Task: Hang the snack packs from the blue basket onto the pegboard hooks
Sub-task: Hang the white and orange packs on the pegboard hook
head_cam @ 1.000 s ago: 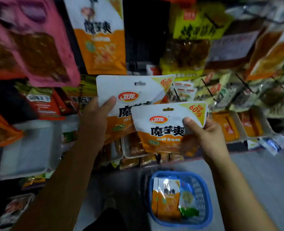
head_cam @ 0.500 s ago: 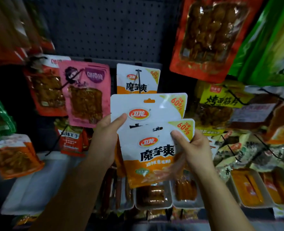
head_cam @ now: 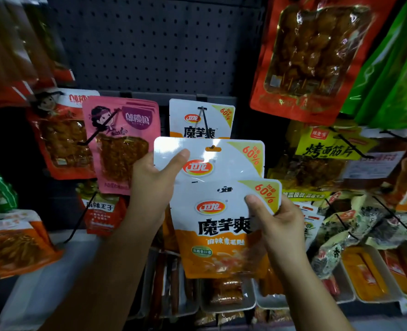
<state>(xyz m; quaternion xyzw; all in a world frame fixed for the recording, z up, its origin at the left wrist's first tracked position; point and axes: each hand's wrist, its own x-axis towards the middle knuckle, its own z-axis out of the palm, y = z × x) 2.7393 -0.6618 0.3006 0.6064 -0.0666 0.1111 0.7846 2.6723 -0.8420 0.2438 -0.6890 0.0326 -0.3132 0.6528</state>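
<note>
I hold two white-and-orange snack packs in front of the dark pegboard [head_cam: 150, 44]. My left hand [head_cam: 150, 185] grips the rear snack pack [head_cam: 224, 156] by its upper left part, thumb on the front. My right hand [head_cam: 278, 225] grips the front snack pack [head_cam: 216, 232] at its upper right corner; it overlaps the lower part of the rear one. The rear pack's hang hole sits just below a black hook [head_cam: 203, 118] that carries an identical hung pack [head_cam: 201, 120]. The blue basket is out of view.
Pink [head_cam: 121, 142] and red [head_cam: 61, 134] snack bags hang to the left, a large red bag [head_cam: 309, 56] and a yellow bag [head_cam: 326, 149] to the right, each on black hooks. White trays [head_cam: 226, 304] of snacks line the shelf below.
The view has tilted up from the basket to the pegboard. Both hands have raised the two packs toward the hook with the matching pack, the right pack sliding over the left one.
</note>
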